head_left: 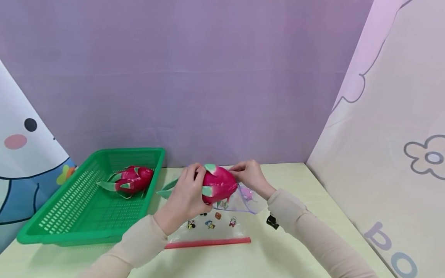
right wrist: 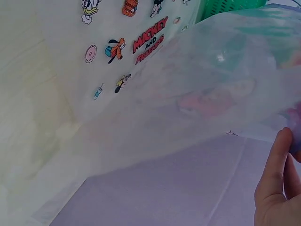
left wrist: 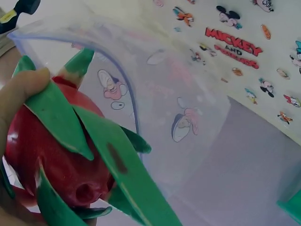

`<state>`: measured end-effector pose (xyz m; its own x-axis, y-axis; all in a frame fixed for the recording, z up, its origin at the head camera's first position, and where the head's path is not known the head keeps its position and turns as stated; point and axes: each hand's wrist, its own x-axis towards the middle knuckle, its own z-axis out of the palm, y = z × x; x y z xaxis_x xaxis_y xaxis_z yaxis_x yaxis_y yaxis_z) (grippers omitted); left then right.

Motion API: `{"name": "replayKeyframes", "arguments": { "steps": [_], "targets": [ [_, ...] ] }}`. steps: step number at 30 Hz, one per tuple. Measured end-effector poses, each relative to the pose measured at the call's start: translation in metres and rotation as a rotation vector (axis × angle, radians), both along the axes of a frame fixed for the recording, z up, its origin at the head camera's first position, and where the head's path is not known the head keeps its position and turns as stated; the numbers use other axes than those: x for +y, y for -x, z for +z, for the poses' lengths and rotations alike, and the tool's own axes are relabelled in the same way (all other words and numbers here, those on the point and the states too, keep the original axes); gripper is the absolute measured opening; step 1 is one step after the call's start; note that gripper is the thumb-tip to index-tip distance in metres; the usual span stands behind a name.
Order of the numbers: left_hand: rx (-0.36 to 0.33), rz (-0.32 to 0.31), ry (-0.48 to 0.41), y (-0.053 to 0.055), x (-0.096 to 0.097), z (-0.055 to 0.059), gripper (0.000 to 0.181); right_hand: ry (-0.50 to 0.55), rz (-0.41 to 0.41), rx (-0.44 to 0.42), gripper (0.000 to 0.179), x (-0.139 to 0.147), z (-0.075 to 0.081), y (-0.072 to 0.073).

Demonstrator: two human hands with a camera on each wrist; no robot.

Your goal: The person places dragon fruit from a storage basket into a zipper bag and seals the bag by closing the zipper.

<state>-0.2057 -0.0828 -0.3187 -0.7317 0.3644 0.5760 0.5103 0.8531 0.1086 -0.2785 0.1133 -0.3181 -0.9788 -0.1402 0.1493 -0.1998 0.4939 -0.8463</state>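
A pink-red dragon fruit (head_left: 221, 183) with green leaf tips is gripped in my left hand (head_left: 185, 195), above the table. Its long green leaves (left wrist: 117, 157) fill the middle of the left wrist view. My right hand (head_left: 253, 178) pinches the edge of a clear printed plastic bag (head_left: 240, 201) with a purple rim, right beside the fruit's front end. The bag hangs open around that end; how far the fruit sits inside cannot be told. Under both hands lies a flat clear bag (head_left: 222, 231) with cartoon prints and a red strip (head_left: 208, 243).
A green plastic basket (head_left: 90, 237) stands on the left of the table, with a second dragon fruit (head_left: 136, 180) inside. A small black object (head_left: 272, 221) lies near my right sleeve. A purple backdrop (head_left: 222, 85) rises behind the table, with printed panels at both sides.
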Motion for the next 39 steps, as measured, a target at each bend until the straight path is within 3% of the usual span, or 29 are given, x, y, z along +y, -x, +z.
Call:
{"name": "replayKeyframes", "arguments": {
  "steps": [3,8,16,20,29,35,39],
  "targets": [
    [0.041,0.014,0.022,0.001,0.001,-0.004,0.093,0.012,-0.003,-0.003,0.012,-0.001,-0.001,0.0],
    [0.135,0.037,0.138,0.003,0.004,-0.012,0.096,0.015,-0.019,-0.006,0.013,-0.002,0.0,0.0],
    [0.246,-0.008,0.237,0.002,0.003,-0.024,0.094,0.0,-0.031,-0.01,0.012,-0.003,0.001,0.0],
    [0.238,-0.02,0.249,0.001,0.005,-0.027,0.094,0.008,-0.036,-0.019,0.012,0.001,0.001,0.0],
    [0.141,0.051,0.305,0.0,0.009,-0.029,0.095,0.021,-0.028,-0.032,0.013,0.001,0.007,-0.002],
    [0.075,0.031,0.446,-0.002,0.014,-0.03,0.096,0.011,-0.012,0.005,0.013,-0.006,0.011,-0.005],
    [0.08,0.012,0.522,-0.003,0.019,-0.032,0.096,-0.004,-0.011,0.005,0.013,-0.011,0.015,-0.009]
  ]
}}
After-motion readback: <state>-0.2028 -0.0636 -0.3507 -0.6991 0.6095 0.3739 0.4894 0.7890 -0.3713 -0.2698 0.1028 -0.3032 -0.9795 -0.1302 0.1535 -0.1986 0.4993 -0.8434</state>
